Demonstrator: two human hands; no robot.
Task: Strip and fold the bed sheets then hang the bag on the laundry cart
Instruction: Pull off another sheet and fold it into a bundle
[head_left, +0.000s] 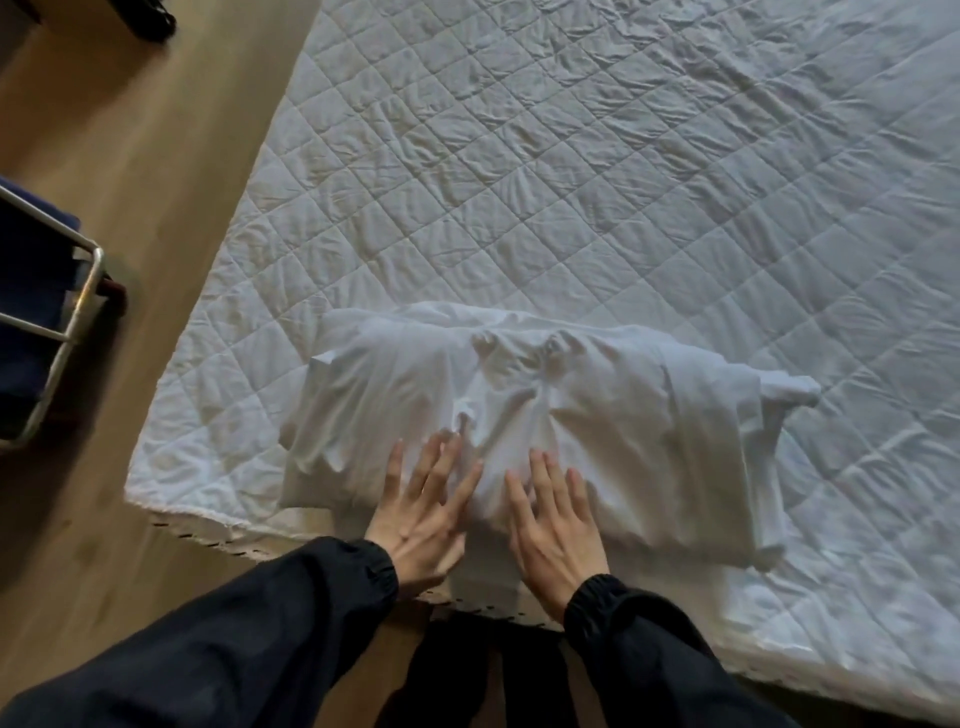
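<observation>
The folded sheet (545, 415), white and creased, lay as a long bundle on the quilted mattress (623, 182), close to its near edge and running left to right. Its layers were gathered into puckers along the middle. At the right end the folded edges were stacked and uneven, with one corner jutting out to the right.

The left hand (421, 525) was flat, fingers straight and spread, with the fingertips resting on the near side of the bundle. The right hand (556, 535) lay the same way just beside it, fingers straight and pressed on the cloth. The two hands were side by side, not touching, and neither gripped anything. Both arms were in black sleeves (234, 634) with gathered cuffs.

The mattress surface was wrinkled across its full visible area, and its near-left corner stood over a wooden floor (130, 130).

The laundry cart (78, 306) stood at the left edge of view, well apart from the sheet, showing a metal tube frame with dark blue fabric (31, 291) inside it. A dark object (156, 18) sat on the floor at the far left; its nature could not be determined.
</observation>
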